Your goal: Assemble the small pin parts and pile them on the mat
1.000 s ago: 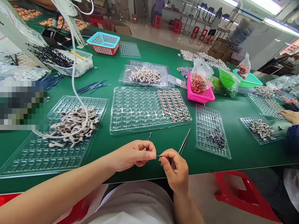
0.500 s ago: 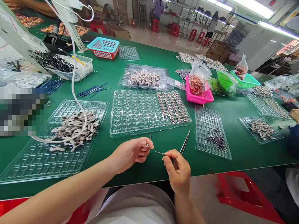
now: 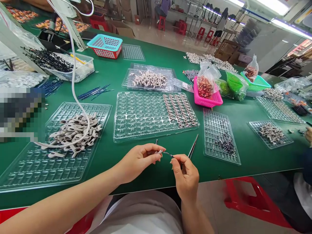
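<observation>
There were two clear bags of reddish parts [image 3: 205,87], one pair of tweezers [image 3: 193,147], one pink basket [image 3: 204,102], one mint-green basket [image 3: 259,86], one clear plastic tub [image 3: 70,77] and one yellow-handled tool [image 3: 77,58].

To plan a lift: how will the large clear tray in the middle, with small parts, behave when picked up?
The large clear tray looks thin, so it may flex. Small parts sit only toward its right, so that side could dip.
</observation>
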Tool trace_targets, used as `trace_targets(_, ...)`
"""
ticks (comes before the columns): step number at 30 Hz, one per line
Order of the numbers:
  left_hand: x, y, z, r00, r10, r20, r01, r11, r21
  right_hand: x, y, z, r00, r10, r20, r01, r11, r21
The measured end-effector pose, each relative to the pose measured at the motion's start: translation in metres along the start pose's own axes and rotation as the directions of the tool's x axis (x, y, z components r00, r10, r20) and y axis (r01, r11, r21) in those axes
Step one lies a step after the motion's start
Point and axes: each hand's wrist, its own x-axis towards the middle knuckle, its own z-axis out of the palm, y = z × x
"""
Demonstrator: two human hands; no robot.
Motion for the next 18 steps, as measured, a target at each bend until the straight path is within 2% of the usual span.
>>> trace_targets(6, -0.0022, 0.0026, 0.0061, 0.998, 0.005, -0.059, -0.006, 1.0, -0.02, -0.0013, -0.0016, 0.0, 1.0, 0.016, -0.023, -0.016, 1.0, -0.003)
trace_targets(12, -0.0036, 0.0054, 0.0052, 0.999, 0.046, 0.02, -0.046, 0.999, -0.021, -0.0025, 0.0004, 0.0006, 0.997, 0.041, -0.069, -0.042, 0.999, -0.014)
trace_targets(18, -0.0015, 0.0046, 0.0022, 0.999, 0.035, 0.008, -0.035, 0.999, 0.002, -0.0023, 0.0012, -0.0002, 0.995, 0.054, -0.082, -0.052, 0.998, 0.024)
